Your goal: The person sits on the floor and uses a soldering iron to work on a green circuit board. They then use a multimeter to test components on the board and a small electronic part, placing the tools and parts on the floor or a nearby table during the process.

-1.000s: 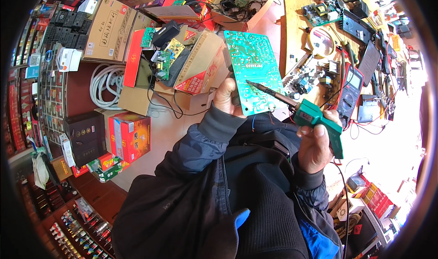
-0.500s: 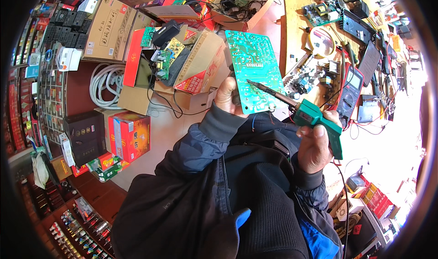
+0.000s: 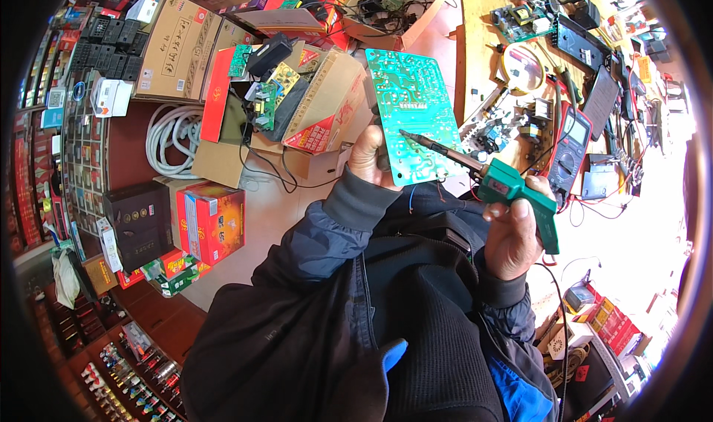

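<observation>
below, a person's dark jacket [image 3: 297,340]. the right hand [image 3: 514,236] has its fingers closed around a green-handled soldering iron [image 3: 512,186]. ahead, the left hand [image 3: 367,157] pinches a green circuit board [image 3: 413,114] by its left edge, thumb showing, other fingers mostly hidden. the iron's dark tip is at the board's face; whether they touch is unclear. farther right, a red-edged multimeter [image 3: 569,157] and magnifying glass [image 3: 523,68] lie on a cluttered wooden desk [image 3: 476,50].
</observation>
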Demonstrator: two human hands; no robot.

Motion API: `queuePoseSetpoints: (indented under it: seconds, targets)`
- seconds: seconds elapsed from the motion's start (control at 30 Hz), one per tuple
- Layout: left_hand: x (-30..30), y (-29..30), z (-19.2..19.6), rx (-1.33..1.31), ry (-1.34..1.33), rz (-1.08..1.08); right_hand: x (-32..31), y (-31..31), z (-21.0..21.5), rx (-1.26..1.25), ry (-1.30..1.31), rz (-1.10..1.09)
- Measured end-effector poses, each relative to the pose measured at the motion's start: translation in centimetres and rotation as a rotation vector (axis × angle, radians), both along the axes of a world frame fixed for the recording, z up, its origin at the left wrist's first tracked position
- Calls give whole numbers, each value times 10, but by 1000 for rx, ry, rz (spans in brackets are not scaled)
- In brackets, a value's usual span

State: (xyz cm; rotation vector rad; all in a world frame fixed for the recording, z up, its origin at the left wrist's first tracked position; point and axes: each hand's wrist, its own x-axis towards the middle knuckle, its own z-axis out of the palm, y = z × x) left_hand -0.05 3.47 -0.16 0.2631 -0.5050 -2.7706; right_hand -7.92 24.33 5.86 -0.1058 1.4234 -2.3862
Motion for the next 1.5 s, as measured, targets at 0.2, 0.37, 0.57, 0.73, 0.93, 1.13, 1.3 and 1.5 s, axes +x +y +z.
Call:
queuePoseSetpoints:
  seconds: [0.2,0.37,0.57,0.73,0.93,1.13,1.3,1.5]
  targets:
    - [-3,2,-3,36,18,67,-1,0,0,6,-1,1]
    - [-4,3,-4,54,2,81,0,-1,2,-7,26,5]
    - [-3,1,-5,61,20,62,1,-2,2,16,111,21]
    - [-1,1,-8,75,-17,60,1,-3,3,21,124,16]
    - [-2,2,-6,89,49,58,2,-1,1,30,98,13]
    - [-5,3,-2,16,8,51,1,-1,-5,-10,53,-13]
    - [-6,5,-3,-21,-29,82,1,0,-5,18,67,-1]
    - [-7,5,-3,-14,-2,53,0,-3,-4,13,54,-1]
